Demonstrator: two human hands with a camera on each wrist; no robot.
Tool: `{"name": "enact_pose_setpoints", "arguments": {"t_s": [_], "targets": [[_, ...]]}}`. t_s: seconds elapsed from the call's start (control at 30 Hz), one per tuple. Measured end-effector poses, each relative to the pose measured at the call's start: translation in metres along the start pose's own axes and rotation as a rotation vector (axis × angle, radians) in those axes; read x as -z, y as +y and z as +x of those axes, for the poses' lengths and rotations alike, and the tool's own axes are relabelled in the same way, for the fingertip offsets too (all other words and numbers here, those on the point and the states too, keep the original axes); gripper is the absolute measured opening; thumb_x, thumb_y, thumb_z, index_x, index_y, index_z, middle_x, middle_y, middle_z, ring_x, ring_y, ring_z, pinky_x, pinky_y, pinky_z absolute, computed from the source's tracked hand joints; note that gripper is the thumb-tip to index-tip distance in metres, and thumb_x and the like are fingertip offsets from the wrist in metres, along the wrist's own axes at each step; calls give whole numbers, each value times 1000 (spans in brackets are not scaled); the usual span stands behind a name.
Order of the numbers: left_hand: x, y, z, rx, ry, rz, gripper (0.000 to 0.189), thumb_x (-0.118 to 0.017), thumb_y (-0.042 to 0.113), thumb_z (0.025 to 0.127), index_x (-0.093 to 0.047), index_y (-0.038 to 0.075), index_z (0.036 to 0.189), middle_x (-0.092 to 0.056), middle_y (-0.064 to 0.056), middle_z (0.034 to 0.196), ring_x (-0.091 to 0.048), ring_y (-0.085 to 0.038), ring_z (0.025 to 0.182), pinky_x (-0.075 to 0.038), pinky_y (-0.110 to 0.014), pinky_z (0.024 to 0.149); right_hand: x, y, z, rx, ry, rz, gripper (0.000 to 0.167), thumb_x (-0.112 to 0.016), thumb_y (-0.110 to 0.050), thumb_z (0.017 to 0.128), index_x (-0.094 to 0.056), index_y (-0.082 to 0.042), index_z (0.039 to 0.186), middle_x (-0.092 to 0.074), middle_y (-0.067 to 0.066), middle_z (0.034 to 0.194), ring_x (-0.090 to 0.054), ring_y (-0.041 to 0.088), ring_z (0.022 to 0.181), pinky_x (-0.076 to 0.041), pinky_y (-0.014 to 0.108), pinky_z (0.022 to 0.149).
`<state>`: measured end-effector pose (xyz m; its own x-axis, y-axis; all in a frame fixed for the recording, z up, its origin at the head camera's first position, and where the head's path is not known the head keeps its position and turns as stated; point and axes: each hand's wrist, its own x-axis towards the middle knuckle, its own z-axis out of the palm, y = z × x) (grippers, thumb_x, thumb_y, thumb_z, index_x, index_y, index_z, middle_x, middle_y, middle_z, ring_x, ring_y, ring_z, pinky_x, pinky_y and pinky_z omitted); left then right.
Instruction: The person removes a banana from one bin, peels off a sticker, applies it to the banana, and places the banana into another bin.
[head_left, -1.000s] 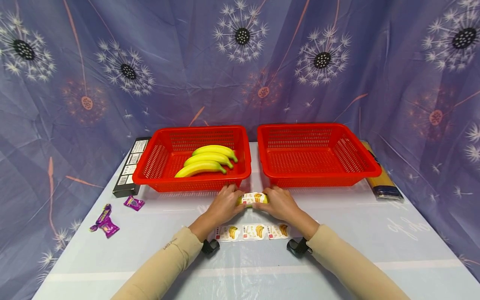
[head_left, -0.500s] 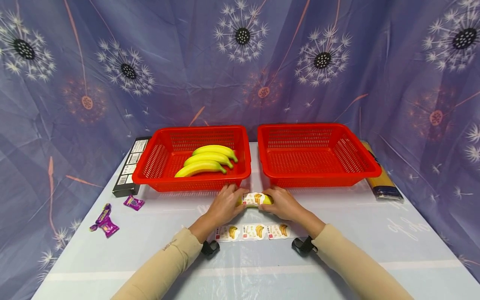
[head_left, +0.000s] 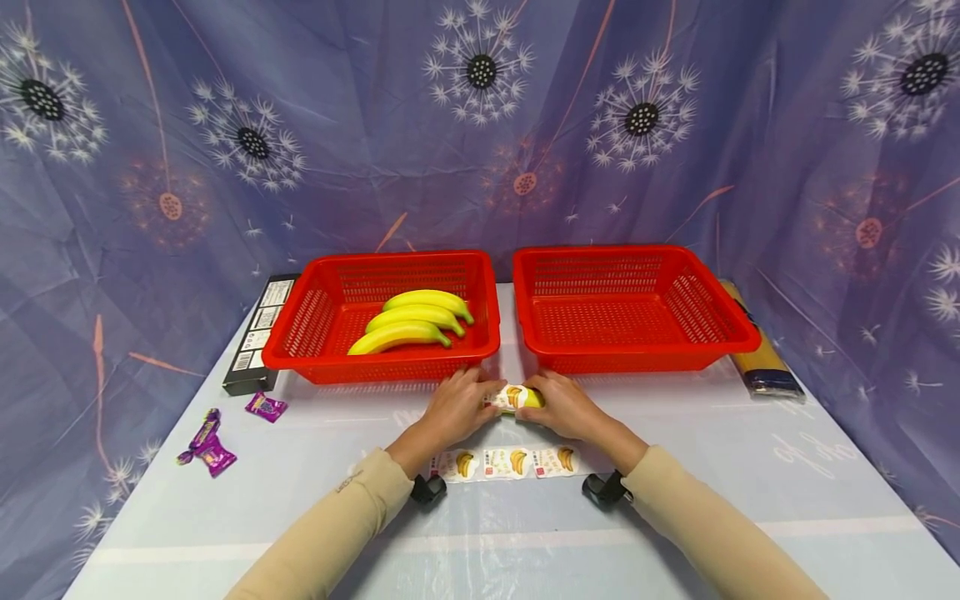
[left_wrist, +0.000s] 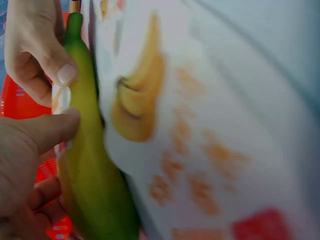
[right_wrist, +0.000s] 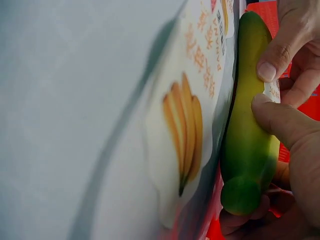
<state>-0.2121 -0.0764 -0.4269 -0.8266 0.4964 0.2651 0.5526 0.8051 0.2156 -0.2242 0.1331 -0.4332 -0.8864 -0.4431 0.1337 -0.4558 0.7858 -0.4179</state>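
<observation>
Both hands meet just in front of the gap between the two red baskets, working on one green-yellow banana (head_left: 522,397) that lies on the surface (head_left: 675,467). The left hand (head_left: 454,408) grips the banana's left part, thumb pressed along its side in the left wrist view, fingers curled beneath. The right hand (head_left: 564,406) holds the other end, thumb and a fingertip pinching at a small printed label (head_left: 507,397) that wraps over the fruit.

The label appears partly pressed on, its edge under the thumbs, so the sticking of this one seems underway rather than finished; I cannot tell how firmly it adheres.

Near the person's wrists lies a label strip (head_left: 510,462) with three banana-printed labels on it, apparently unused. The left basket (head_left: 307,329) holds three yellow bananas (head_left: 411,322); whether they carry labels cannot be seen. The right basket (head_left: 637,333) holds nothing visible.

By that evidence, the work looks early: one banana in hand, three waiting, none yet in the right basket.
</observation>
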Motion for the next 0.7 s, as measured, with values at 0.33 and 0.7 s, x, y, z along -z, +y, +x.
{"name": "enact_pose_setpoints", "arguments": {"t_s": [0.33,0.7], "targets": [[3,-8,-4,20,-43,-102,46,-69,30,85,-61,13,126,-63,-15,119,-59,-31,109,-44,-48,95,1,-2,2,-27,-23,18,44,-75,-38,77,-66,-6,107,-62,4,94,-53,15,81,-42,31,73],[9,-10,-9,62,-40,-160,42,-71,26,83,-65,6,119,-65,-15,120,-60,-33,112,-45,-47,96,-1,-3,1,-61,-36,28,46,-74,-39,78,-66,-7,109,-62,2,97,-54,17,87,-42,41,83]]}}
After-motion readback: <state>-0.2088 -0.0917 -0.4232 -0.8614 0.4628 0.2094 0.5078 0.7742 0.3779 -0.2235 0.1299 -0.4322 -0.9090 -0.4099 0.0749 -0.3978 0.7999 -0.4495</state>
